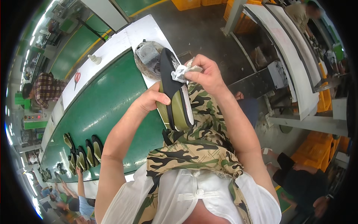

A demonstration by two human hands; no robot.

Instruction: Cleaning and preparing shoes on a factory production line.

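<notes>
My left hand [152,98] is closed around a black and olive shoe [180,115], thumb across its side. Its black toe points away from me, and its olive heel is nearest my lap. I cannot tell whether a second shoe is pressed against it. In my right hand [209,74] a crumpled white cloth [179,74] is pinched between thumb and fingers. The cloth touches the black front part of the shoe. Just left of the toe, a grey, cloudy tub [148,53] sits on a round, stained tray [140,63] at the table's edge.
A green conveyor belt [108,108] curves along my left. Several black and olive shoes [89,152] lie farther along it. Red-handled scissors [77,78] and a small white bottle [94,59] are on the white border. Racks with white boards [287,56] stand at right; other people work nearby.
</notes>
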